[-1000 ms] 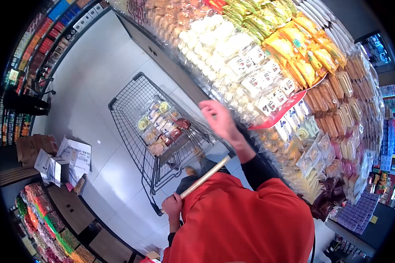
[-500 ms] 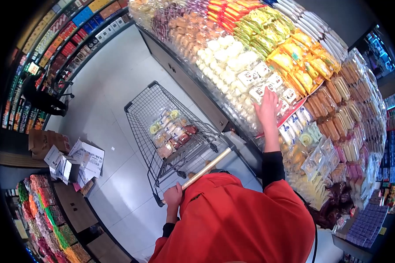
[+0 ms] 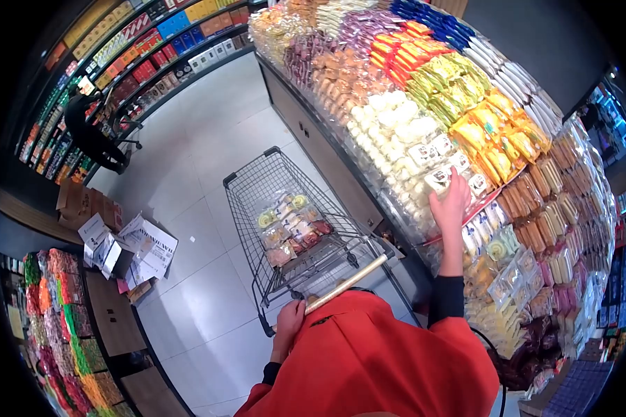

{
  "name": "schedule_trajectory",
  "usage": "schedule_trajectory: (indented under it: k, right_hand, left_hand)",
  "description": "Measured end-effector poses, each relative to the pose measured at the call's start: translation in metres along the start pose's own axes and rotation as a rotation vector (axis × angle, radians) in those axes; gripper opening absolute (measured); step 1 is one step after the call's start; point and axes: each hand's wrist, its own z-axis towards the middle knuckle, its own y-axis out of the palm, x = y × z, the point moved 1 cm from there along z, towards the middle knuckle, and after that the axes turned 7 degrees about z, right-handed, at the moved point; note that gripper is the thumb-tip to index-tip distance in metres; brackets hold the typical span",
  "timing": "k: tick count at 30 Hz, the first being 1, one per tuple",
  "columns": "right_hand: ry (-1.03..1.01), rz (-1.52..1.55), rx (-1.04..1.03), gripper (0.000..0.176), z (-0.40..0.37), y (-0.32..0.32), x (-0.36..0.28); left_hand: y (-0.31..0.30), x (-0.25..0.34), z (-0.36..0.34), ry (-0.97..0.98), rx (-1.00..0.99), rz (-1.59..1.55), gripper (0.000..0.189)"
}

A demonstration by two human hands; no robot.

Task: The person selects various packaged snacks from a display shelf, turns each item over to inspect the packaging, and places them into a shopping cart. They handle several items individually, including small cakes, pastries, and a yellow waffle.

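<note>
My left hand (image 3: pixel 290 321) is wrapped round the left end of the cart's pale handle (image 3: pixel 346 283). The wire cart (image 3: pixel 247 201) holds several clear-wrapped snack packs (image 3: pixel 295 229). Over the slanted snack display my right hand (image 3: pixel 451 204) reaches out, its fingertips on or just above white labelled packs (image 3: pixel 439 178). Whether the fingers grip a pack cannot be made out. White wrapped pieces (image 3: pixel 389 149) lie to the left of that hand, and orange packets (image 3: pixel 490 135) lie beyond it to the right.
A person in dark clothes (image 3: pixel 90 132) stands by the curved shelves (image 3: pixel 142 55) at the upper left. Cardboard boxes (image 3: pixel 83 201) and white cartons (image 3: pixel 146 247) are piled at the left. A bin of colourful sweets (image 3: pixel 66 333) is at the lower left.
The whole view has shifted, so cart and display sit further right and lower. My right hand still reaches to the white labelled packs; my left stays on the handle. The person in dark clothes shows more fully.
</note>
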Motion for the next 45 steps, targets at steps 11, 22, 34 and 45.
schedule_trajectory:
  k: [11, 22, 34, 45]
  right_hand:
    - [-0.315, 1.077, -0.700, 0.078, -0.083, 0.001, -0.207]
    - [-0.851, 1.120, -0.809, 0.081, -0.114, -0.005, -0.300]
    - [0.050, 1.629, -1.347, 0.044, -0.154, 0.046, -0.287]
    - [0.183, 1.627, -1.354, 0.039, -0.146, 0.049, -0.272]
  left_hand:
    - [-0.137, 0.097, -0.024, 0.432, 0.067, -1.174, 0.039]
    - [-0.176, 0.098, -0.076, 0.317, 0.580, -1.232, 0.045]
    - [-0.171, 0.102, -0.093, 0.364, 0.677, -1.290, 0.048]
    - [-0.167, 0.100, -0.079, 0.358, 0.543, -1.237, 0.050]
